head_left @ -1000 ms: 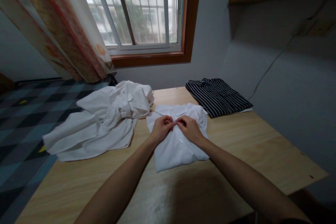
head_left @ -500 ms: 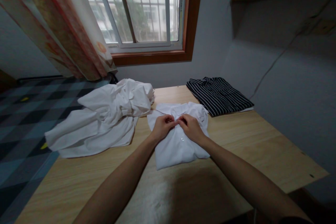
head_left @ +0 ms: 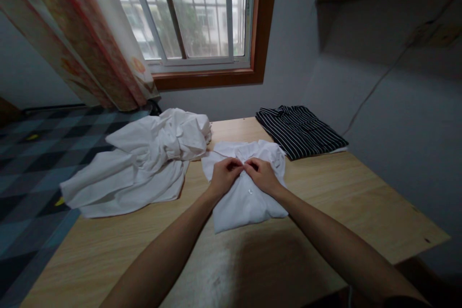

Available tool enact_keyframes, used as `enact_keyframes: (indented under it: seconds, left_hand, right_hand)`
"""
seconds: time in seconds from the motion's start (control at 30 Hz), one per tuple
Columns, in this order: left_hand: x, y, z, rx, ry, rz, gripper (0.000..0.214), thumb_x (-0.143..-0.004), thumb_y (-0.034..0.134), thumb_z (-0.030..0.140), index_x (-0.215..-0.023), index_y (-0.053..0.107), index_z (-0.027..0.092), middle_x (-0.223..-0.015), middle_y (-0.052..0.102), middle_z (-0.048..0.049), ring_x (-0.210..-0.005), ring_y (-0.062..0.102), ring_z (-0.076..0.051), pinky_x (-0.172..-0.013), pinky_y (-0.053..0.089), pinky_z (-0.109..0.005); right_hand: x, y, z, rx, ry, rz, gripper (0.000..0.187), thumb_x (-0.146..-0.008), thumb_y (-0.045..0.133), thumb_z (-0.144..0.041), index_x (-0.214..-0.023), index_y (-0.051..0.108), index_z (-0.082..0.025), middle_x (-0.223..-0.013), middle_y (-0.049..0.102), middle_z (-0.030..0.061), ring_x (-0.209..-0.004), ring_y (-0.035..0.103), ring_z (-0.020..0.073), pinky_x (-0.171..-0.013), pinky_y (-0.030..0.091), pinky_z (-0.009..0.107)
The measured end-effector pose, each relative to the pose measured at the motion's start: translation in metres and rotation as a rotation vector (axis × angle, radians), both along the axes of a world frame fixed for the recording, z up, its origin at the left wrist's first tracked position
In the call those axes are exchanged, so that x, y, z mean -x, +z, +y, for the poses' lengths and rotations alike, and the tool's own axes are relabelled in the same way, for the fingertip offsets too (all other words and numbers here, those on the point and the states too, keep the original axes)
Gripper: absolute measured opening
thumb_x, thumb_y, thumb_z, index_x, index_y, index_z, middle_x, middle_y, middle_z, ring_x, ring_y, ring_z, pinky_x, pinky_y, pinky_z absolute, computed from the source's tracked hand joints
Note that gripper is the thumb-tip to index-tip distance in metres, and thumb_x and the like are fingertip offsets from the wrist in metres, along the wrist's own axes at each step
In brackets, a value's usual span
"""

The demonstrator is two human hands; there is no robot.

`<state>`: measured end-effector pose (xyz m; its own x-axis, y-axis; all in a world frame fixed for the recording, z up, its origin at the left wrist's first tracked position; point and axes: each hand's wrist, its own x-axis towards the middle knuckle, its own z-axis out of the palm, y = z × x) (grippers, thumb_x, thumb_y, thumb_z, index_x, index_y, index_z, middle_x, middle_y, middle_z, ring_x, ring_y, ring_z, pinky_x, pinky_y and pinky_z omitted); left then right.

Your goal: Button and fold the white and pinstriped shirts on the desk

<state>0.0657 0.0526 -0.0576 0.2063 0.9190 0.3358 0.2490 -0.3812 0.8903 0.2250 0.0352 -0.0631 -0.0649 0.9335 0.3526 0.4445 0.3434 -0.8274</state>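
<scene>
A white shirt, folded into a compact shape with its collar toward the window, lies in the middle of the wooden table. My left hand and my right hand meet over its front, just below the collar. Both sets of fingers are pinched on the shirt's fabric, fingertips almost touching. What lies right between the fingertips is too small to make out. A small button shows on the shirt front below my hands.
A crumpled white cloth garment lies at the left, over the table's edge. Folded black-and-white striped clothing rests at the back right. The wooden table borders a checked bed. Behind are a window and a curtain.
My hands stay pinched at the same place on the shirt, with only slight finger movement. The view has shifted very little.
</scene>
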Motion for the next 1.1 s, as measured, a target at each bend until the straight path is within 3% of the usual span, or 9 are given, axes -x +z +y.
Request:
enact_keyframes:
  seconds: [0.2, 0.33, 0.43, 0.57, 0.67, 0.73, 0.83, 0.93, 1.1]
  left_hand:
    - [-0.004, 0.003, -0.002, -0.093, 0.107, 0.052, 0.011, -0.072, 0.067, 0.023, -0.068, 0.058, 0.018, -0.063, 0.060, 0.0025, -0.059, 0.053, -0.011, -0.058, 0.043, -0.022]
    - [0.003, 0.005, 0.008, -0.140, 0.303, 0.024, 0.011, -0.073, 0.064, 0.020, -0.067, 0.055, 0.018, -0.063, 0.057, 0.0028, -0.060, 0.052, -0.012, -0.060, 0.042, -0.024]
    - [0.007, 0.011, 0.009, -0.173, 0.340, 0.126, 0.004, -0.074, 0.060, 0.017, -0.072, 0.057, 0.018, -0.066, 0.057, 0.0017, -0.061, 0.052, -0.013, -0.062, 0.041, -0.025]
    - [-0.001, 0.034, -0.009, -0.244, 0.203, 0.345, 0.009, -0.079, 0.058, 0.026, -0.076, 0.061, 0.018, -0.071, 0.060, -0.0019, -0.063, 0.052, -0.015, -0.060, 0.037, -0.026]
    - [-0.012, 0.049, -0.025, -0.116, -0.024, 0.574, 0.020, -0.076, 0.063, 0.036, -0.067, 0.062, 0.018, -0.062, 0.058, -0.0007, -0.058, 0.048, -0.014, -0.055, 0.030, -0.026]
    - [-0.016, 0.050, -0.030, -0.033, -0.085, 0.638, 0.018, -0.074, 0.063, 0.032, -0.064, 0.061, 0.017, -0.059, 0.056, 0.0004, -0.056, 0.046, -0.013, -0.055, 0.027, -0.025]
    - [-0.015, 0.040, -0.024, 0.072, -0.111, 0.535, 0.017, -0.072, 0.060, 0.028, -0.060, 0.058, 0.016, -0.056, 0.052, 0.0024, -0.056, 0.043, -0.011, -0.055, 0.026, -0.024]
    - [-0.011, 0.028, -0.013, 0.196, -0.128, 0.323, 0.021, -0.068, 0.062, 0.033, -0.059, 0.056, 0.015, -0.056, 0.049, 0.0039, -0.057, 0.041, -0.011, -0.055, 0.028, -0.024]
    - [-0.009, 0.018, -0.007, 0.299, -0.151, 0.067, 0.029, -0.060, 0.070, 0.039, -0.064, 0.057, 0.015, -0.059, 0.050, 0.0041, -0.058, 0.041, -0.010, -0.055, 0.030, -0.023]
  right_hand:
    - [0.001, 0.002, 0.000, -0.068, -0.082, 0.018, 0.018, -0.085, 0.052, -0.028, -0.072, 0.061, -0.019, -0.070, 0.063, 0.0012, -0.067, 0.057, 0.0159, -0.065, 0.042, 0.027]
    - [-0.004, 0.002, 0.005, -0.036, -0.276, 0.325, 0.023, -0.087, 0.048, -0.039, -0.074, 0.051, -0.021, -0.054, 0.049, -0.0051, -0.048, 0.048, 0.0121, -0.047, 0.037, 0.024]
    - [-0.009, 0.001, 0.011, 0.054, -0.272, 0.576, 0.024, -0.087, 0.048, -0.046, -0.080, 0.046, -0.022, -0.053, 0.049, -0.0072, -0.039, 0.048, 0.0112, -0.037, 0.034, 0.021]
    - [-0.012, 0.005, 0.015, 0.100, -0.246, 0.710, 0.027, -0.084, 0.053, -0.049, -0.083, 0.043, -0.024, -0.054, 0.055, -0.0059, -0.042, 0.055, 0.0141, -0.040, 0.045, 0.025]
    - [-0.013, 0.011, 0.012, 0.056, -0.217, 0.704, 0.030, -0.083, 0.055, -0.052, -0.084, 0.044, -0.024, -0.058, 0.059, -0.0042, -0.049, 0.060, 0.0161, -0.048, 0.052, 0.029]
    - [-0.014, 0.016, 0.008, 0.011, -0.188, 0.674, 0.030, -0.082, 0.056, -0.052, -0.084, 0.045, -0.024, -0.061, 0.059, -0.0039, -0.055, 0.062, 0.0167, -0.053, 0.054, 0.030]
    - [-0.016, 0.024, -0.001, -0.063, -0.140, 0.562, 0.023, -0.082, 0.059, -0.043, -0.089, 0.050, -0.023, -0.077, 0.064, -0.0006, -0.070, 0.065, 0.0169, -0.066, 0.054, 0.030]
    - [-0.019, 0.029, -0.011, -0.117, -0.133, 0.239, 0.018, -0.081, 0.062, -0.029, -0.096, 0.058, -0.020, -0.088, 0.066, 0.0028, -0.076, 0.062, 0.0166, -0.072, 0.050, 0.030]
    - [-0.016, 0.029, -0.021, -0.072, -0.008, -0.267, 0.007, -0.078, 0.060, -0.013, -0.077, 0.065, -0.018, -0.076, 0.063, 0.0018, -0.072, 0.056, 0.0154, -0.068, 0.041, 0.027]
